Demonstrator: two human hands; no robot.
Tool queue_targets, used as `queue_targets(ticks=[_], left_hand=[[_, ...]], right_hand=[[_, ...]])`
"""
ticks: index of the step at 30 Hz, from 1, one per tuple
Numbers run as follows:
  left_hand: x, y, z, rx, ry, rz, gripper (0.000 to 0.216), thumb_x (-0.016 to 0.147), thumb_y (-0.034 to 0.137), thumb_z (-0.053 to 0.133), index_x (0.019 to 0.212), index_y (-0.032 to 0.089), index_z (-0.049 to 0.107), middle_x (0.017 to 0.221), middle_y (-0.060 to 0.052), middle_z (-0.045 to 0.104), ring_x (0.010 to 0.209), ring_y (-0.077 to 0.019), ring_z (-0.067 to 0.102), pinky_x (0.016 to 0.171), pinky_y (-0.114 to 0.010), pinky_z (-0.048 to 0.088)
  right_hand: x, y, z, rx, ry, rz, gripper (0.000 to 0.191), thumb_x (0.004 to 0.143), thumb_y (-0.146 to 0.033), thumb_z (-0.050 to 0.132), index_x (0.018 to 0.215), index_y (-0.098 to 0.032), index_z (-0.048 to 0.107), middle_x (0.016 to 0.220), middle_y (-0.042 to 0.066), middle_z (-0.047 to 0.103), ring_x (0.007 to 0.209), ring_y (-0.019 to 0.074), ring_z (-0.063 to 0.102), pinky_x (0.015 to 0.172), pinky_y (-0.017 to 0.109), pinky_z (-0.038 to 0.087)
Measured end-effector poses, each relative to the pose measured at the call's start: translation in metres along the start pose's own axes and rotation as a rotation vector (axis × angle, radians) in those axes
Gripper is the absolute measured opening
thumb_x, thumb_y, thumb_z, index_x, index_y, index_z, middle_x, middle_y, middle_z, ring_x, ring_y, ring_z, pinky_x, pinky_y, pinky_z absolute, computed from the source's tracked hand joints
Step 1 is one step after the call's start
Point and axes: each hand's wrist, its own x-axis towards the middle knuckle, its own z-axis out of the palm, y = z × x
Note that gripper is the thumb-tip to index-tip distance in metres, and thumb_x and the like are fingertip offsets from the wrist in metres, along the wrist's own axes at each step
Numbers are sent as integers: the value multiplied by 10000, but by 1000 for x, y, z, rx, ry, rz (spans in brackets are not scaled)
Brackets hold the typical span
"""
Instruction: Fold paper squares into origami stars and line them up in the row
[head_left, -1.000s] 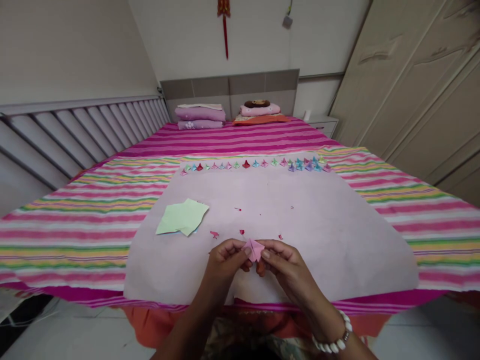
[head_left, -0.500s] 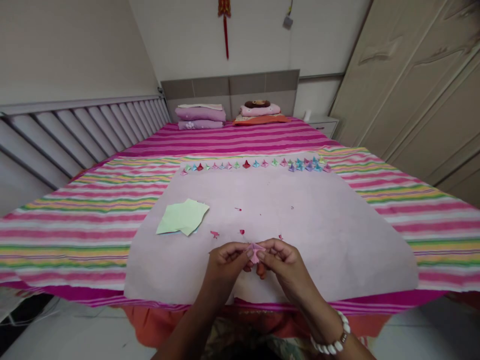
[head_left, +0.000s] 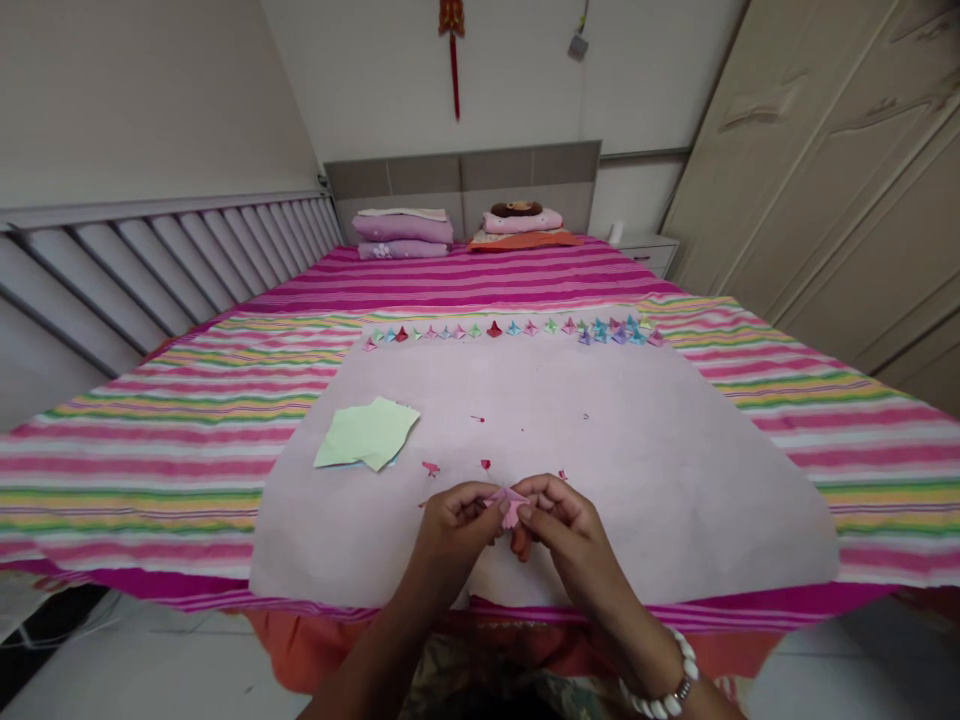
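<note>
Striped covers (head_left: 480, 278) spread across a bed, and over them lies a large pale sheet (head_left: 675, 470) reaching almost to the near edge. Towards that edge, over the sheet, a small pink folded paper (head_left: 511, 509) sits between the left hand (head_left: 454, 520) and the right hand (head_left: 566, 518). Each hand's grip is narrow, pinching one side of it, thumbs on the near face (what the fingers do behind is mostly hidden). It should be next to weightless, crisp along its creases yet easily crushed or torn, so the folded side corners look like the best hold, with light pressure. Red scraps (head_left: 430, 468) lie just beyond the hands, loose enough for a knuckle to brush aside. Light green paper (head_left: 367, 433) takes up the left, and a row of folded pieces (head_left: 494, 328) lines the far edge, well apart. Elbow room looks widest to the right; towards the person, the sheet soon ends.
</note>
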Motion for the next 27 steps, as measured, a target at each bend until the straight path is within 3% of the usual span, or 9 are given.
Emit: queue_targets(ticks=[8,20,27], left_hand=[[-3,-1,5,-124,5,13,123,690,255,697,764,160,719,548,13,604,520,-101,525,507,-210,424],[-4,-4,-13,-108,-260,197,212,840,232,573,956,244,750,824,-35,607,720,-142,581,696,-291,471],[-7,7,-6,-57,-187,163,148,803,273,644,773,201,769,681,-39,614,670,-162,590,631,-290,486]], right_hand=[[2,3,0,48,89,-7,23,747,-183,626,764,-178,612,541,-27,622,405,89,510,408,188,376],[-1,-7,8,80,117,4,40,726,-193,632,736,-183,594,494,-24,611,413,109,510,420,213,375],[-2,-4,9,75,102,6,32,724,-171,629,738,-181,603,499,-29,614,415,106,506,431,222,386]])
